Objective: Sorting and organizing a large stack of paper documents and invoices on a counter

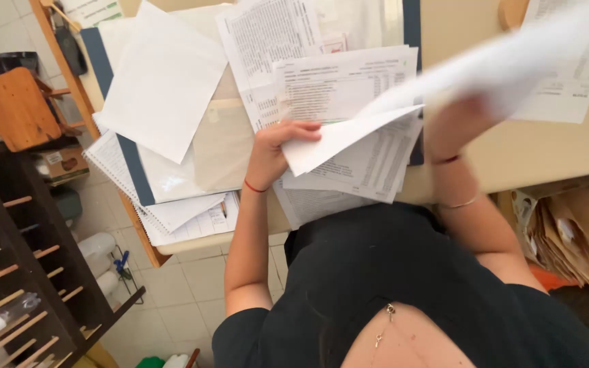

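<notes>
White paper sheet (492, 68), blurred, is clutched in our right hand (455, 123) above the desk (547, 150); our left hand (274, 146) pinches another page (342, 133) on the pile. We judge sorting underway; next, a steady lift.

Loose white printed paper sheets (349, 88) lay across the beige wooden desk (547, 150); a white spiral-bound notebook (172, 215) overhung its left edge.
</notes>
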